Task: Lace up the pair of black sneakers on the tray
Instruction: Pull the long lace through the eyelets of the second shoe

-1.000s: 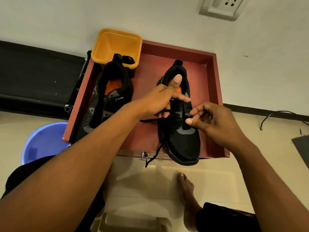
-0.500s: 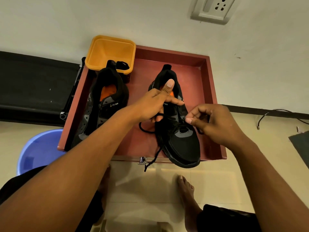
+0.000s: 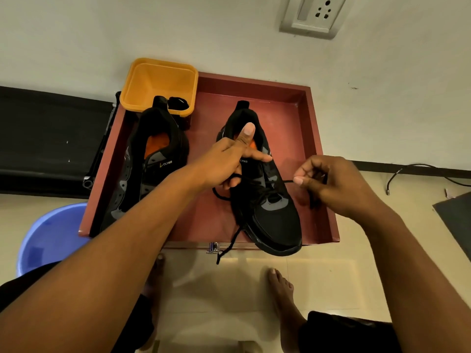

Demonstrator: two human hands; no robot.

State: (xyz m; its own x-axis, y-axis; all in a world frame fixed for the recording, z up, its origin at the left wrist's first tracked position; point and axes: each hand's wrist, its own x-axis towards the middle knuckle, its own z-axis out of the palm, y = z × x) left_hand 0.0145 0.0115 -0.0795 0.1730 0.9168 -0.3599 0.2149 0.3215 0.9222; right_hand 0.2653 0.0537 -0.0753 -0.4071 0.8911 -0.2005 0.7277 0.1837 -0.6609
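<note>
The right hand (image 3: 331, 184) has thumb and forefinger pinched together on a thin black shoelace (image 3: 288, 181), which runs taut from the eyelets out to the right; a slack tail drops below the curled fingers. The left hand (image 3: 224, 166) curls its lower fingers round a loop of the same shoelace on the shoe's other side, thumb standing up and forefinger lying straight across the tongue.

Both work on a black mesh sneaker with grey panels and an orange insole (image 3: 275, 217). It lies on the right half of a dark red rectangular tray with a raised rim (image 3: 313, 138), heel toward the wall and toe poking over the front rim. Its unlaced-looking twin sneaker (image 3: 153, 159) lies on the left half, just in front of a square orange plastic tub (image 3: 158, 82). The tub holds a small black bundle (image 3: 178, 101); whether that is the second lace I cannot tell.

Judging from this, only the lower eyelets are threaded, so most of the job remains. A hard sideways tug from the right hand could run the cord through the eyelets and strip the loop from the left fingers, leaving uneven ends. The same pull could drag the overhanging toe off the rim. The loose lace end (image 3: 229, 247) dangling past the front edge might catch on the metal latch there
</note>
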